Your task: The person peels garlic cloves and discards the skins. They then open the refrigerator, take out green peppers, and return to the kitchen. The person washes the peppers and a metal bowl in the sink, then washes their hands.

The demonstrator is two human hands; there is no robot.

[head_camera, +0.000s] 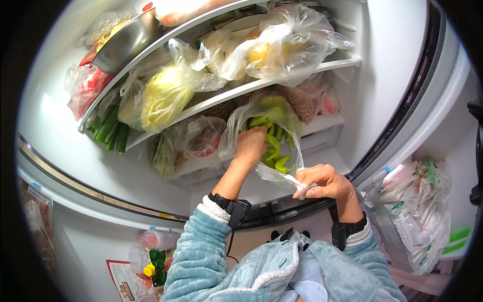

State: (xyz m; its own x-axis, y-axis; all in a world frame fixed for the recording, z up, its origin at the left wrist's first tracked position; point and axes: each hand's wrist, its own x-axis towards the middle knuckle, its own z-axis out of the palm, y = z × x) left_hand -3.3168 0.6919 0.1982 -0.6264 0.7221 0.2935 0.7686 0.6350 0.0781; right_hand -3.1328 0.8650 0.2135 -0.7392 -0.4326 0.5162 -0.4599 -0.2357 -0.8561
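Green peppers (276,145) lie in a thin clear plastic bag (234,128) at the lower shelf of a refrigerator. My left hand (252,145) reaches into the mouth of this bag and is against the peppers at their left side. Its fingertips are hidden, so whether it grips a pepper cannot be told. My right hand (326,183) pinches the bag's twisted edge between thumb and fingers, pulling the plastic taut toward the front right.
Above, a white-edged shelf (222,99) holds a bagged napa cabbage (166,100) and other bagged produce. Green stalks (109,128) jut out at left. A steel bowl (126,41) sits higher up. Plastic bags (419,215) fill the right door bin; bottles (156,264) stand at lower left.
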